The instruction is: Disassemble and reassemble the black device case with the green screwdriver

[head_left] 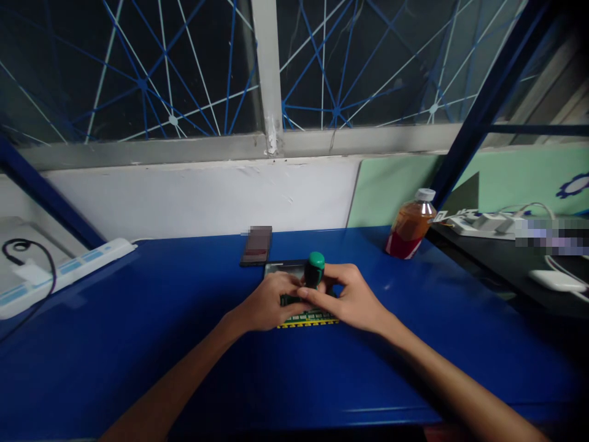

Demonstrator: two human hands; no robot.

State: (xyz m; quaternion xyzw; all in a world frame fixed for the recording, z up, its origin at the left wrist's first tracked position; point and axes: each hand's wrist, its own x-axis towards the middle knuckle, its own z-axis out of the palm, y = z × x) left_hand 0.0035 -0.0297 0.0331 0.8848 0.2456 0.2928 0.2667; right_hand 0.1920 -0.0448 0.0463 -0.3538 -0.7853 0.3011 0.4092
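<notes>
Right hand (356,301): we've got fingers wrapped round an upright, black-and-green screwdriver (315,261), smooth rounded cap on top
Left hand (269,301): fingers bent in close beside it, can't tell if they're pinching anything
Board: flat green circuit board (308,318), yellow toothed edge, under our hands on the glossy blue tabletop (138,356)
Drink: clear plastic bottle (409,227), amber liquid, red label (401,244), writing unreadable to us

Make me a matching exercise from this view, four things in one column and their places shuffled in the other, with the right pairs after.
1. Screwdriver
2. Smartphone
3. Drink bottle
4. Blue-and-white power strip

A. At the far left
B. Between the left hand and right hand
C. Right of both hands
D. Beyond the left hand

Pairs: 1-B, 2-D, 3-C, 4-A
</notes>
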